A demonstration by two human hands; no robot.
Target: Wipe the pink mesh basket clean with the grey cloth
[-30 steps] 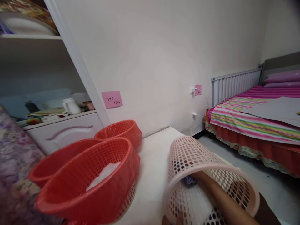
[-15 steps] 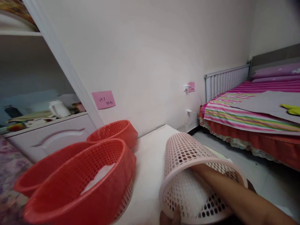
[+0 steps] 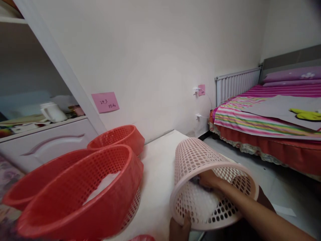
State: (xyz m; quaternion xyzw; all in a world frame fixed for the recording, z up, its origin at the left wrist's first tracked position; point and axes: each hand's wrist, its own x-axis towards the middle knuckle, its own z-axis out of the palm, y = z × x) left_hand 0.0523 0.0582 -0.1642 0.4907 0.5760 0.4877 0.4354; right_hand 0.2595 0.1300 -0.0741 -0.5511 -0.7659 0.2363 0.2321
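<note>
On the wall I see a pink note [image 3: 105,102] with handwriting, "243" above and something like "556" below; the lower figures are too scrawled for me to be sure. To the right of the note, by the plugs, a smaller pink note [image 3: 201,89] carries marks too small to read

Bright even light, soft blur, warped edges

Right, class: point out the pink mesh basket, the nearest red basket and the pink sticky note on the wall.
pink mesh basket [image 3: 190,157]: head view, on its upper side wall.
nearest red basket [image 3: 82,214]: head view, on its outer front wall.
pink sticky note [image 3: 105,102]: head view, on its centre.
</note>
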